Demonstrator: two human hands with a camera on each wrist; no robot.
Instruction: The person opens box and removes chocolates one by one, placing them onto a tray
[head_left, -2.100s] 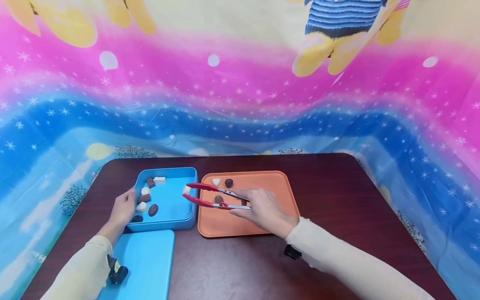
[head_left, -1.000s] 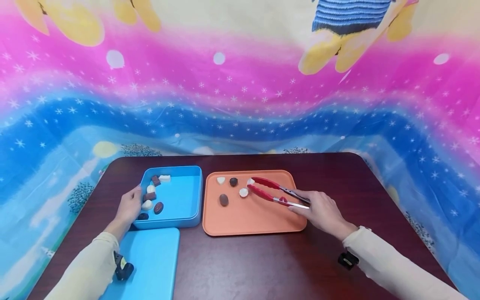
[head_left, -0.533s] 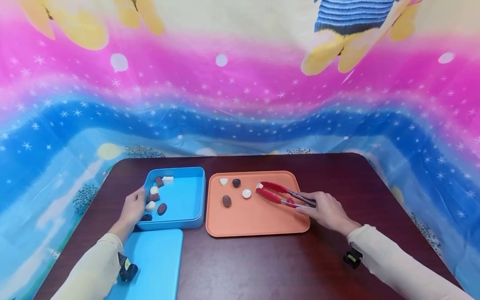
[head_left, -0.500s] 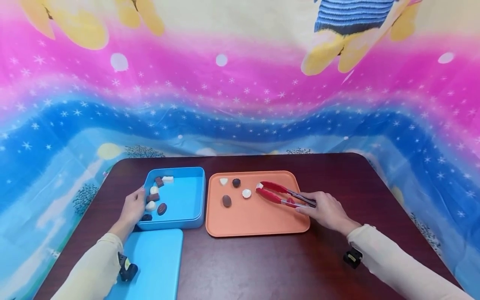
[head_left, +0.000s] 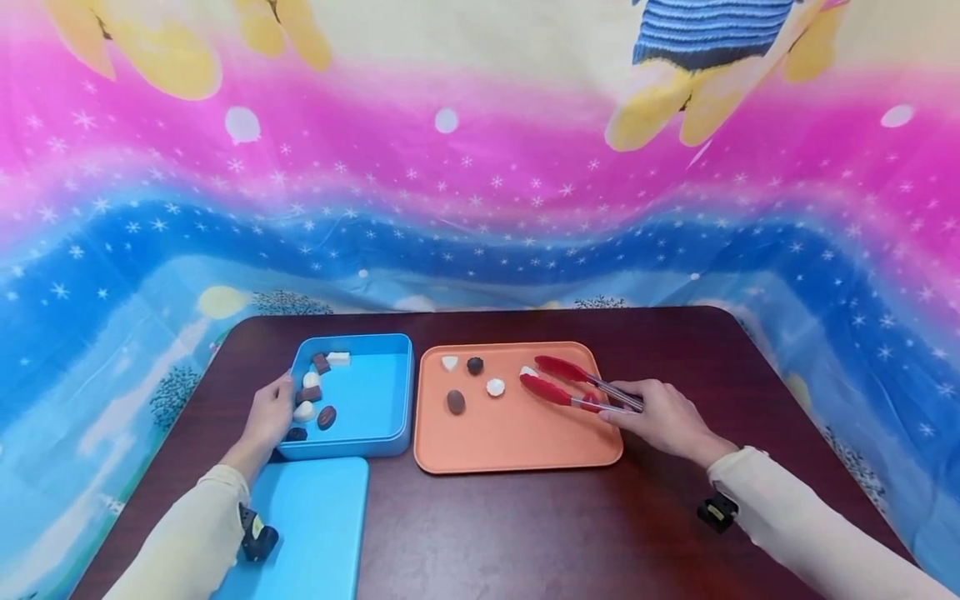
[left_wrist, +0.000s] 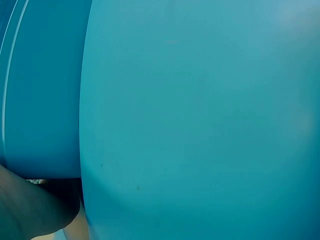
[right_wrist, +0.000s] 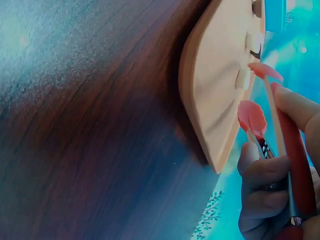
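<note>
My left hand (head_left: 269, 413) grips the left wall of the open blue box (head_left: 405, 392); some of its fingers are hidden behind the wall. Brown and white chocolates lie along the box's left side, among them a dark oval chocolate (head_left: 326, 417). My right hand (head_left: 667, 419) holds red-tipped metal tongs (head_left: 551, 390) over the orange tray (head_left: 517, 446). The tongs' tips stand apart, and a white chocolate (right_wrist: 243, 79) sits on the tray by them. Also on the tray are a white scalloped chocolate (head_left: 496, 387), a brown egg-shaped chocolate (head_left: 456, 402), a dark round chocolate (head_left: 475, 366) and a white heart-shaped chocolate (head_left: 449, 363).
In front of the box a flat blue lid (head_left: 322, 517) lies on the dark wooden table (head_left: 480, 533), partly under my left forearm. Box and tray stand almost side by side. A patterned cloth (head_left: 480, 233) hangs close behind the table.
The tongs, with a white chocolate at their tips, have moved right from the box's edge to the tray. Their tips have since spread apart, leaving it on the tray. My left hand stays on the box.
</note>
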